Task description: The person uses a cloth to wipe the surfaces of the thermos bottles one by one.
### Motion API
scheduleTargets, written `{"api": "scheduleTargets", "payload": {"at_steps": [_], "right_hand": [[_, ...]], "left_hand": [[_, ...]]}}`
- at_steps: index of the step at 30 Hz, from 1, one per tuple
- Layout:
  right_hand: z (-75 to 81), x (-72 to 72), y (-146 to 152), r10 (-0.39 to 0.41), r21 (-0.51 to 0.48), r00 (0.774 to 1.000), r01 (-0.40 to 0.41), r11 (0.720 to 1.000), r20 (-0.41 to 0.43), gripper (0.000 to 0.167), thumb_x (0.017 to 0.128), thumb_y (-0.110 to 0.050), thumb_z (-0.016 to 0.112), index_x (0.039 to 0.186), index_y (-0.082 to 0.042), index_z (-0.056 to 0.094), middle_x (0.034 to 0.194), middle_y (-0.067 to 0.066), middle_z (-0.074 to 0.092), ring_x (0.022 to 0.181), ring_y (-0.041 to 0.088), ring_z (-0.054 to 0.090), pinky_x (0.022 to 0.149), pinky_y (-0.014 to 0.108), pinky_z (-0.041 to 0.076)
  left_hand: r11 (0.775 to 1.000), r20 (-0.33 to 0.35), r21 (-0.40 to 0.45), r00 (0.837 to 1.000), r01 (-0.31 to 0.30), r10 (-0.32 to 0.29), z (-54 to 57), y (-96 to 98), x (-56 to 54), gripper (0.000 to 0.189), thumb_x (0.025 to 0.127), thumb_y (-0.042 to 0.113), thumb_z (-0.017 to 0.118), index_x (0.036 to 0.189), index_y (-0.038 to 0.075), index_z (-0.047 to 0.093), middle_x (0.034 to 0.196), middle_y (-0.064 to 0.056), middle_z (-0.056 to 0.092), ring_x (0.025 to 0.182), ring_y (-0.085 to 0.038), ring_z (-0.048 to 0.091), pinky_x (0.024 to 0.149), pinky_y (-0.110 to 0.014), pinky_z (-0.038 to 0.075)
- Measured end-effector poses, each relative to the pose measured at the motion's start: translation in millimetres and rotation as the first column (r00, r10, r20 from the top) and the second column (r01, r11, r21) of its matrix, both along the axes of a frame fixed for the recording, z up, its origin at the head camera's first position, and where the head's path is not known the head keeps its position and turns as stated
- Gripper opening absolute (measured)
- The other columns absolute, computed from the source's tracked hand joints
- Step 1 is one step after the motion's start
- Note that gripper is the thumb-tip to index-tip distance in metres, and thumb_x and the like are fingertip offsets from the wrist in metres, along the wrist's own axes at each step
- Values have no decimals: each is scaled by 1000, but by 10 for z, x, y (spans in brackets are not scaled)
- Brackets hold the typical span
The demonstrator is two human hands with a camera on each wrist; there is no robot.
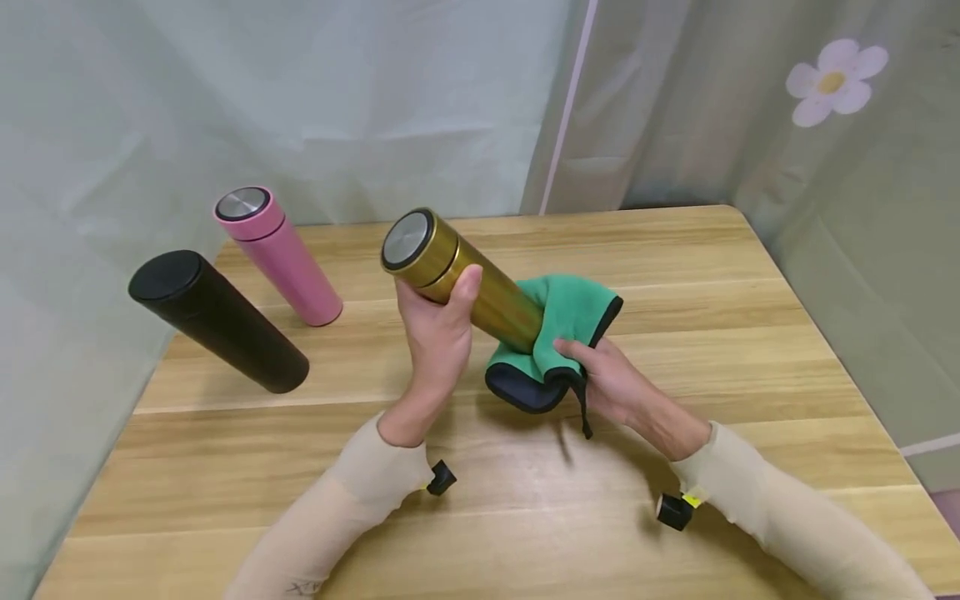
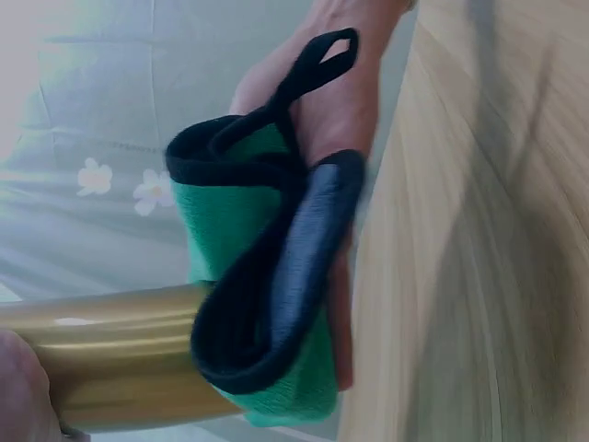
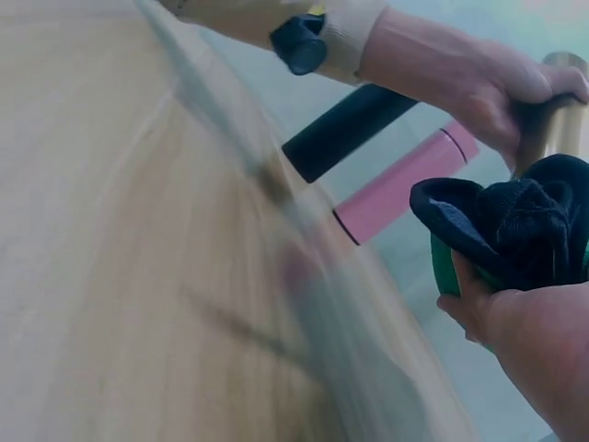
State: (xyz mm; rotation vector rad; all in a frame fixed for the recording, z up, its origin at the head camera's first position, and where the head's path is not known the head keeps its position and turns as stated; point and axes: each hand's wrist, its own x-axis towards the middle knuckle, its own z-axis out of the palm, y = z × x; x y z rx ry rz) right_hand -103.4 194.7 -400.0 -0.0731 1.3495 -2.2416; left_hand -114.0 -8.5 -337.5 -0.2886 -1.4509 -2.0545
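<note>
A gold thermos bottle with a steel-topped lid is held tilted above the table, its lid end up and to the left. My left hand grips it just below the lid, thumb along the near side. Around its lower end is wrapped a green cloth with black edging and a dark underside. My right hand holds this cloth against the bottle, and the bottle's base is hidden inside it. In the left wrist view a black hanging loop sticks out from the cloth.
On the left of the wooden table stand a black bottle and, behind it, a pink thermos bottle. A pale curtain with a flower print hangs behind the table and along its sides. Small black cameras sit at both wrists.
</note>
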Motion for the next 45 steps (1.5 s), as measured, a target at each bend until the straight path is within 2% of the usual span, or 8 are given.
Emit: {"api": "scheduleTargets", "payload": {"at_steps": [5,9,14,19,28,32,37,45], "right_hand": [[-34,61,5,12,29,1000,-12,1000,-10,9,106,-8,52,113,-3,55,102,0,62,94,10,63,82,24,55],[-51,107,24,27,41,999,-26,999,-20,8,106,-8,52,112,-4,55,102,-1,62,94,9,62,82,23,54],[-70,143,68,32,6,999,-31,999,-24,7,106,-5,50,108,-6,56,99,-2,64,91,9,64,81,23,54],[-54,153,119,34,6,999,-34,999,-4,12,104,-6,49,116,-6,51,107,1,62,95,11,64,84,26,55],[-3,178,324,-18,47,1000,17,999,24,26,100,-8,49,125,-8,42,111,1,59,95,13,65,83,27,57],[-5,209,448,-43,47,999,42,998,28,24,102,-9,48,125,-8,41,112,1,59,96,12,64,82,26,57],[28,253,594,-84,48,996,82,995,42,23,108,-19,47,128,-9,39,112,-1,59,96,11,64,82,25,55],[60,286,744,-133,32,990,131,991,44,23,110,-22,45,128,-12,37,112,-3,59,96,10,63,81,24,55]], "left_hand": [[1000,40,-14,999,8,-7,-9,6,-20,52,87,12,77,131,7,49,108,-11,62,95,-28,62,86,-38,54],[999,63,-35,998,-13,15,-34,-19,-60,51,88,12,77,130,8,49,107,-9,61,94,-27,62,85,-37,54],[996,77,-81,996,-31,38,-20,-84,-175,53,90,14,77,134,9,47,108,-8,61,95,-27,62,84,-38,54],[992,114,-118,992,-49,62,9,-195,-318,58,91,16,78,137,11,44,112,-9,60,100,-27,63,90,-40,54],[985,212,-141,968,-102,131,44,-534,-703,68,90,20,82,141,8,39,117,-8,59,104,-24,62,96,-38,52],[981,253,-151,954,-125,161,69,-719,-883,73,89,19,83,143,8,36,121,-8,57,108,-23,60,98,-36,50],[967,284,-177,931,-185,230,81,-945,-1127,78,86,22,86,144,10,35,122,-6,56,108,-21,59,98,-34,50],[945,255,-215,920,-246,298,13,-1222,-1446,81,84,19,87,145,10,34,124,-6,56,108,-20,57,97,-32,49]]}}
